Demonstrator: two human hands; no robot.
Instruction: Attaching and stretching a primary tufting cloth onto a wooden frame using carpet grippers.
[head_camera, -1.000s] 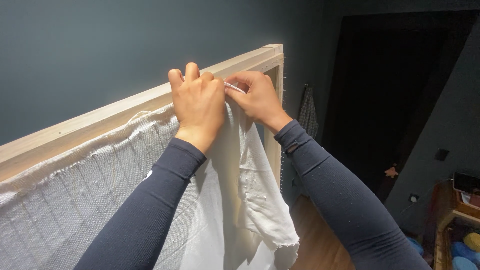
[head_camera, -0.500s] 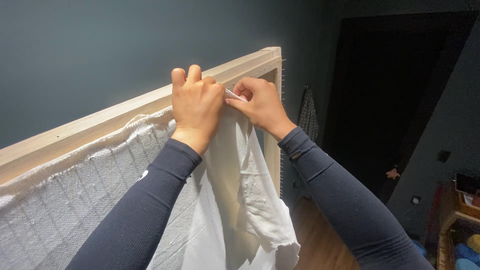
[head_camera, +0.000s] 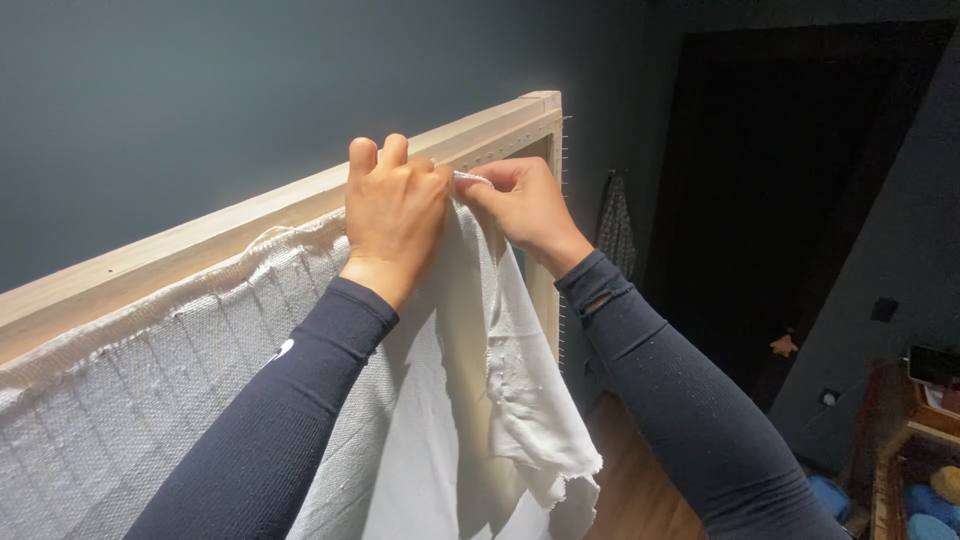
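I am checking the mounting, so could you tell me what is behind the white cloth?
Behind the white cloth, a wooden frame shows above and right; the rest is covered.

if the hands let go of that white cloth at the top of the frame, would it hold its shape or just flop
The white cloth would probably flop: its free corner already hangs in soft folds below the wooden frame. It looks light, since the left hand and right hand hold its top edge with a pinch. The ragged lower edge hints it could fray if tugged.
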